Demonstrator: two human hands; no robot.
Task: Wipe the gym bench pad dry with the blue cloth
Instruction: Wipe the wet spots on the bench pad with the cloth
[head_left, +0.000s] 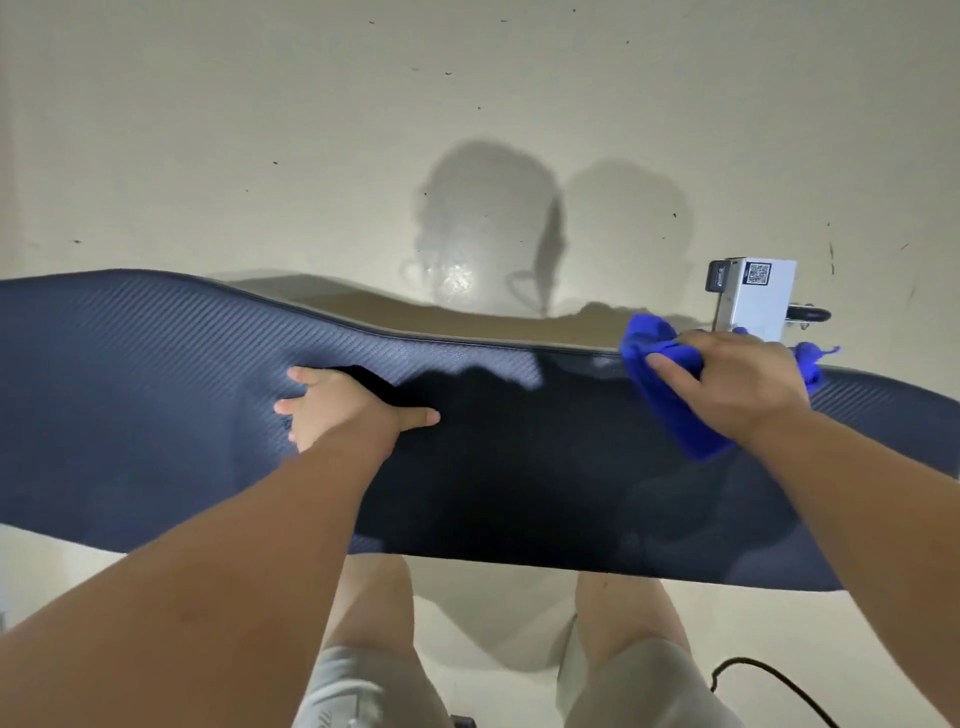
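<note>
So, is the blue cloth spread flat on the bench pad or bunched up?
Bunched up. The blue cloth lies crumpled in folds under the right hand, covering only a small patch of the bench pad.

The floor (208, 130) was pale beige and glossy, dotted with small dark specks. Two overlapping head-shaped shadows (519, 218) fell across it, beside a bright glare spot (457, 278). A black cable (769, 686) curled at lower right.
</note>
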